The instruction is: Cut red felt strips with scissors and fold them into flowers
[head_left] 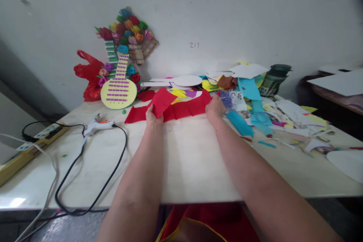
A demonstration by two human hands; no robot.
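Note:
A long strip of red paper [184,109] with folded creases lies across the far middle of the table. My left hand [153,118] is closed on a lifted red flap [162,102] near the strip's left part. My right hand [215,106] presses its fingers down on the strip's right end, beside a tangle of purple and white cut paper [231,99]. Both arms reach far forward over the pale tabletop [181,159].
A glue gun [96,125] with a black cord lies left, near a power strip [42,136]. A paper guitar with paper flowers [120,72] and a red bag [89,75] lean on the wall. Coloured paper scraps [272,117] and a dark green jar [273,79] crowd the right.

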